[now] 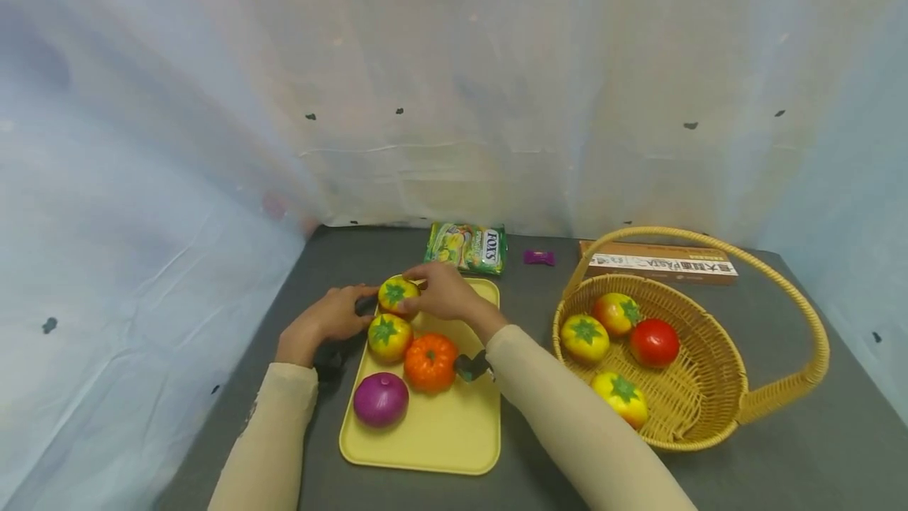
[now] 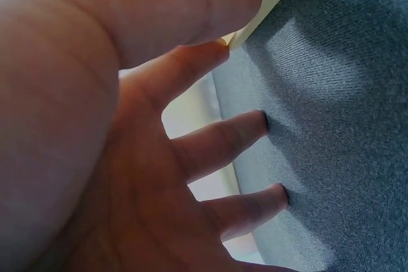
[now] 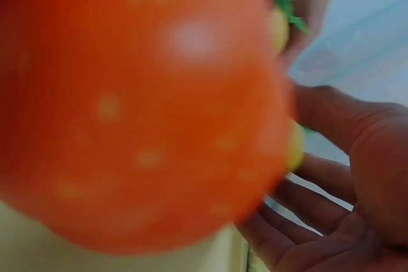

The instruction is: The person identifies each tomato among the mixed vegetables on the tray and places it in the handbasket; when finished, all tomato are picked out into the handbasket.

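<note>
A yellow tray (image 1: 454, 432) lies on the dark table. At its back left corner my right hand (image 1: 448, 292) holds a yellow persimmon (image 1: 397, 294) with a green leafy top, thumb and fingers around its right side. My left hand (image 1: 339, 314) is at the tray's left edge; in the left wrist view its thumb and index fingertips are right at the rim, and the other fingers reach down to the cloth. A second yellow persimmon (image 1: 389, 337) sits just in front. Beside it is an orange pumpkin (image 1: 430, 363), which fills much of the right wrist view. A purple onion (image 1: 381, 400) lies nearest me.
On the right stands a wicker basket (image 1: 716, 385) with a tall handle, holding several yellow-red persimmons (image 1: 585, 338) and a red tomato (image 1: 654, 342). Along the back lie a green FOX'S candy bag (image 1: 467, 248), a small purple wrapped candy (image 1: 539, 258) and a pasta box (image 1: 663, 262).
</note>
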